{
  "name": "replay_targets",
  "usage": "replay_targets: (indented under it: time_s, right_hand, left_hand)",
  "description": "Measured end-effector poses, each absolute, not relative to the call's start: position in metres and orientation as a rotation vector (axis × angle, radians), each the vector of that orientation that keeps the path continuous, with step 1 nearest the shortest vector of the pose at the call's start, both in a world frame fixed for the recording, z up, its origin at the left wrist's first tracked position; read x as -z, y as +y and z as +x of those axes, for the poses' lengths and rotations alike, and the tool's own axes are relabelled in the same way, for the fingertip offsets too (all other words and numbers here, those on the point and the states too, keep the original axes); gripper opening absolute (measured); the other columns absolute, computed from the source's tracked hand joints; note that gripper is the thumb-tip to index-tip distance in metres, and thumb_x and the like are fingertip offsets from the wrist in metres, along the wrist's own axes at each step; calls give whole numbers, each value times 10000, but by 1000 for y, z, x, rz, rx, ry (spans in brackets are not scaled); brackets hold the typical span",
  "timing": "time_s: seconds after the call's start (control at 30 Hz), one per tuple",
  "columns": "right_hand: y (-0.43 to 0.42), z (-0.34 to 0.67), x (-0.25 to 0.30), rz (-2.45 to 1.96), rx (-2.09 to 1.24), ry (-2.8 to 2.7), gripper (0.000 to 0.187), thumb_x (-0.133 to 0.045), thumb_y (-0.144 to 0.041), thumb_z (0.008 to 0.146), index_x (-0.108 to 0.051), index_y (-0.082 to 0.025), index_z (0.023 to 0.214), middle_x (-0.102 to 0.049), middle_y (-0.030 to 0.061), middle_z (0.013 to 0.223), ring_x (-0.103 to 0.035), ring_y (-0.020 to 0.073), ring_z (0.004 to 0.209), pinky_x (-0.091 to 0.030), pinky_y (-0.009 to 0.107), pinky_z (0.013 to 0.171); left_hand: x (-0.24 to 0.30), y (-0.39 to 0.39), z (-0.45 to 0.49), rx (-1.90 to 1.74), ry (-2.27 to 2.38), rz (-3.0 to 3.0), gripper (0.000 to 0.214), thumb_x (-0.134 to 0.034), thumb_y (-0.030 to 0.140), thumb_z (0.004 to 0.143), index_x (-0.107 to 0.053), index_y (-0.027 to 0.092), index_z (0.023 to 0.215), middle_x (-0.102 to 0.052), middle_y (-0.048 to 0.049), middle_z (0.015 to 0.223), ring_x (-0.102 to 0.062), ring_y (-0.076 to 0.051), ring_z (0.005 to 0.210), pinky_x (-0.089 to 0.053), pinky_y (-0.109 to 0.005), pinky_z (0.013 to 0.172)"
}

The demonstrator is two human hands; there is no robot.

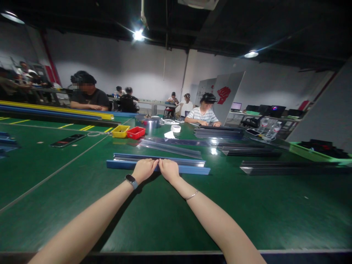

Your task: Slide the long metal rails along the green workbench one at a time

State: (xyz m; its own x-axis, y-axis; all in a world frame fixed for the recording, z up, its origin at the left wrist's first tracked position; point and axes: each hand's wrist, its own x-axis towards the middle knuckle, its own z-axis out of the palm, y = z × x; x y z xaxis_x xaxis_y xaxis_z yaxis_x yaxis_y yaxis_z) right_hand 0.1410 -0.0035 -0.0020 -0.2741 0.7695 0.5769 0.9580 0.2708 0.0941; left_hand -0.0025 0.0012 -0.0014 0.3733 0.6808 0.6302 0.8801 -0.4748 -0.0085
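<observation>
A long blue channel-shaped profile [189, 170] lies crosswise on the green table, with a shiny clear or silvery strip [125, 158] along its inside. My left hand [144, 170] and my right hand [168, 170] grip it side by side near its middle, thumbs almost touching. The fingers of both hands curl over the profile, and their tips are hidden behind it. Just beyond lies a clear plastic strip [170, 147], set at a slight slant.
Yellow bin [120, 131] and red bin [136, 132] stand past the profile, near a tape roll [175, 128]. Dark profiles [250, 149] lie right, beside a green basket [313, 153]. A phone [68, 140] rests left. Co-workers sit across the table, one in a striped shirt [202, 116].
</observation>
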Motion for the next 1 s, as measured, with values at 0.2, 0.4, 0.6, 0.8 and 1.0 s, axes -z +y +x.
replay_targets:
  time_s: [0.2, 0.4, 0.6, 0.8, 1.0]
  right_hand:
    - [-2, 139, 1, -1556, 624, -2173, 442, -206, -281, 905, -605, -180, 746, -650, 49, 684, -591, 131, 624, -366, 211, 560]
    - [-2, 139, 1, -1577, 611, -2171, 451, -226, -295, 903, -621, -138, 752, -650, 82, 694, -600, 128, 652, -368, 201, 566]
    - [-2, 139, 1, -1567, 568, -2137, 455, -224, -310, 903, -613, -163, 719, -654, 56, 683, -598, 132, 633, -369, 207, 562]
    - [-3, 139, 1, -1581, 589, -2163, 458, -215, -311, 906, -613, -160, 737, -652, 67, 710, -599, 127, 655, -368, 208, 567]
    - [-2, 140, 2, -1571, 601, -2178, 458, -208, -305, 907, -610, -157, 747, -648, 66, 708, -594, 125, 655, -365, 206, 571]
  left_hand:
    - [3, 3, -3, 812, -1362, -2303, 492, -228, 395, 876, -606, 158, 667, -594, -61, 643, -544, -142, 627, -369, -259, 615]
    - [3, 2, -4, 805, -1346, -2313, 478, -236, 389, 876, -609, 162, 683, -591, -60, 652, -545, -146, 648, -373, -264, 638]
    - [3, 2, -4, 809, -1327, -2325, 474, -236, 382, 878, -604, 162, 678, -589, -57, 646, -542, -144, 644, -371, -265, 637]
    - [4, 3, -5, 814, -1329, -2331, 476, -234, 386, 878, -605, 156, 686, -592, -65, 657, -543, -145, 665, -373, -268, 661]
    - [3, 2, -5, 812, -1315, -2331, 474, -229, 383, 879, -601, 158, 690, -592, -62, 654, -543, -143, 661, -376, -266, 656]
